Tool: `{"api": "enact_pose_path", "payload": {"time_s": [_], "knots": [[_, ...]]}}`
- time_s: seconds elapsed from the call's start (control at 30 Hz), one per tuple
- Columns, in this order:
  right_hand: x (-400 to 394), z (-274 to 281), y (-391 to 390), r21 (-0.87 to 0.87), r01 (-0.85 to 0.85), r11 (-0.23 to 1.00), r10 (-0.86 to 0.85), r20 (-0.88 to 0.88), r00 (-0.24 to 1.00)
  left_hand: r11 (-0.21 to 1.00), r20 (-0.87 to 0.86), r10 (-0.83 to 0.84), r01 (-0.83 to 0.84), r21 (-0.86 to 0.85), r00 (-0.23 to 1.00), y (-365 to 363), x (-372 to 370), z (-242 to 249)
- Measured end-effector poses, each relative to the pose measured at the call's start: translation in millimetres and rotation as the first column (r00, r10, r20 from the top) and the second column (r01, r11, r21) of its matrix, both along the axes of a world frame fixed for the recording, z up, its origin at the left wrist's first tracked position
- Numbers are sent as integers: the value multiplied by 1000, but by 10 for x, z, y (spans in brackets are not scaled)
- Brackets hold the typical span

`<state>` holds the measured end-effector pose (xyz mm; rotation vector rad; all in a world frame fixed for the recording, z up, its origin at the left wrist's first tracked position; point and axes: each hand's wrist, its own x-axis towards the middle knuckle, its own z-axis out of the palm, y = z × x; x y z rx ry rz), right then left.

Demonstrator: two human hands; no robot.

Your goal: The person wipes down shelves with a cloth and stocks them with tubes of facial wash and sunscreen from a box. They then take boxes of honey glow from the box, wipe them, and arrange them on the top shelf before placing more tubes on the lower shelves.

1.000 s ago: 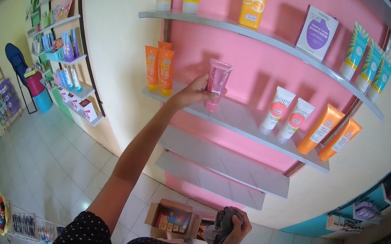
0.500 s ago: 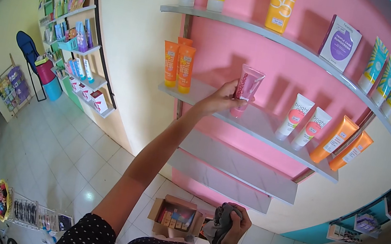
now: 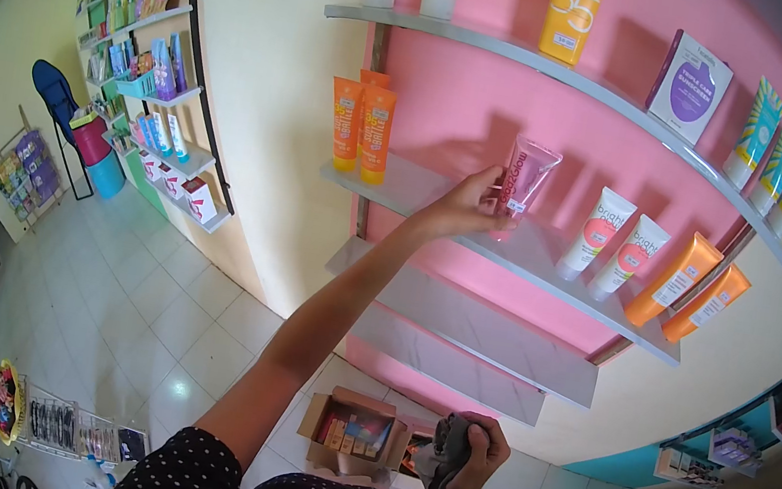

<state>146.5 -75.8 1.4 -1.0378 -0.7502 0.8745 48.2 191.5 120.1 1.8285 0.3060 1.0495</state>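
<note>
My left hand (image 3: 470,206) reaches up to the middle shelf (image 3: 400,185) with its fingers closed round a pink squeeze tube (image 3: 528,179) that stands cap down. To the right of that tube are two white tubes with coral circles, the nearer one a white tube (image 3: 598,235). At the shelf's left end stand several orange tubes (image 3: 374,136). Lower down, close to my body, my right hand (image 3: 481,458) grips a crumpled dark grey cloth (image 3: 446,455).
An upper shelf (image 3: 481,46) carries a yellow tube (image 3: 573,14), a sunscreen box (image 3: 688,87) and several other tubes. Two orange tubes (image 3: 672,281) stand at the middle shelf's right end. Below are lower shelves (image 3: 455,360) and an open cardboard box (image 3: 353,433) on the floor.
My left hand and the pink tube have shifted to the right along the shelf, towards the white tubes. The right hand, with the cloth, has turned slightly and stays low.
</note>
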Motion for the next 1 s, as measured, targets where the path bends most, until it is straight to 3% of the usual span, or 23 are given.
{"api": "enact_pose_path", "payload": {"time_s": [0.03, 0.07, 0.1, 0.13, 0.17, 0.2, 0.23, 0.27, 0.3, 0.37, 0.43, 0.53, 0.57, 0.6, 0.67, 0.73, 0.77, 0.83, 1.0], "knots": [[-6, 67, -3, 5, -5, 1000, 5, 0, 1000, 961, 6, 189, -187, 202, 982, -141, -83, 4], [-14, 147, 8, 15, -9, 1000, 9, 1, 1000, 847, 52, 367, -357, 393, 929, -334, -200, -34], [-47, 256, 34, 26, -10, 1000, 10, 6, 1000, 885, 42, 372, -368, 286, 927, -701, -328, -58], [-116, 387, 73, 46, 3, 999, -4, 35, 999, 845, 107, 417, -429, 318, 902, -991, -385, -218], [-191, 476, 135, 64, 14, 998, -18, 61, 998, 937, 8, 343, -343, 63, 939, -1352, -434, -377], [-275, 561, 211, 88, -62, 994, 62, 11, 998, 983, -13, 174, -174, -52, 985, -1687, -449, -485], [-387, 704, 282, 181, -71, 981, 40, 166, 985, 985, -15, -1, -1, -170, 1000, -1876, -484, -544], [-495, 767, 401, 237, -152, 960, 97, 229, 969, 985, -14, 3, -5, -173, 1000, -1901, -544, -577], [-579, 821, 506, 282, -236, 930, 150, 295, 944, 946, 67, 110, -84, -314, 992, -1930, -611, -616], [-695, 1015, 714, 203, -432, 879, 269, 539, 799, 805, 137, 374, -248, -539, 917, -1960, -751, -486], [-733, 1276, 913, 189, -535, 824, 115, 868, 484, 756, 241, 453, -226, -615, 858, -1899, -981, -526], [-846, 1756, 1443, 406, -373, 834, -183, 841, 508, 692, 308, 557, -226, -686, 772, -1914, -1286, -645], [-865, 2012, 1634, 296, -266, 917, -157, 883, 443, 696, 313, 551, -219, -684, 773, -1939, -1358, -687], [-824, 2136, 1981, 446, -284, 849, -328, 865, 381, 659, 296, 602, -252, -709, 741, -1984, -1422, -737], [-716, 2211, 2762, 577, -263, 773, -515, 813, 270, 574, 255, 688, -294, -764, 679, -2076, -1534, -833], [-703, 2341, 3094, 242, -281, 929, -168, 950, 262, 556, 253, 707, -297, -777, 661, -2146, -1642, -933], [-716, 2375, 3194, 244, -281, 928, -174, 952, 252, 530, 247, 732, -303, -792, 635, -2176, -1685, -983], [-808, 2440, 3302, -41, -401, 915, 175, 936, 304, 510, 251, 751, -295, -808, 610, -2212, -1766, -1074], [-1059, 2523, 3515, -234, -445, 864, 351, 914, 201, 480, 251, 780, -290, -828, 573, -2264, -1891, -1192]]}}
